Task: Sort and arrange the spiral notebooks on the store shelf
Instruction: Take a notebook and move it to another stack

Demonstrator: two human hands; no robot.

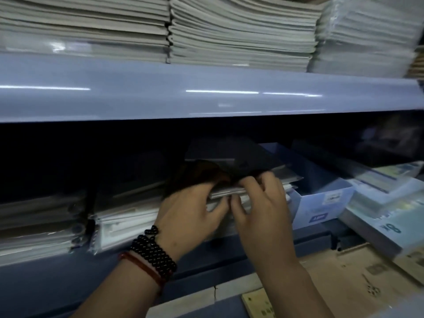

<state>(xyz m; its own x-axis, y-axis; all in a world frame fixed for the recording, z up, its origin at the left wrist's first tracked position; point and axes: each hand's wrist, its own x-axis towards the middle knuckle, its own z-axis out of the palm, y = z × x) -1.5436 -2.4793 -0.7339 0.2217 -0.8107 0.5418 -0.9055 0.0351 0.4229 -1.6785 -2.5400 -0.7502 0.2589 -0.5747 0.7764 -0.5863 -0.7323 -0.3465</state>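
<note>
Two bare hands meet at the front of a dim lower shelf, the left hand reaching over the top of a thin grey-edged notebook with its thumb at the front edge and its fingertips lost in shadow, the right hand pinching the same notebook with curled fingers above and thumb below. The notebook lies flat on top of a pile in the middle of the lower shelf, its edge facing the camera, under a raised dark flat cover that slants up toward the back.

At far left a stack of plastic-wrapped grey and white notebooks sits on the lower shelf, with a second wrapped white stack just beside it, running under the left hand. A string of black beads wraps the left wrist, with a red cord touching it on the forearm side.

Overhead, a glossy pale blue-grey shelf rail spans the frame. On it rest three tall piles of grey paper-edged books: one at left, one in the middle touching it, and a plastic-wrapped pile at right.

Right of the hands stands a pale blue plastic box with small labels on its front, close against the pile being handled. Further right lie wrapped packs with green and white printing, blurred. Brown cardboard-coloured flat pieces lie below them at the lower right
</note>
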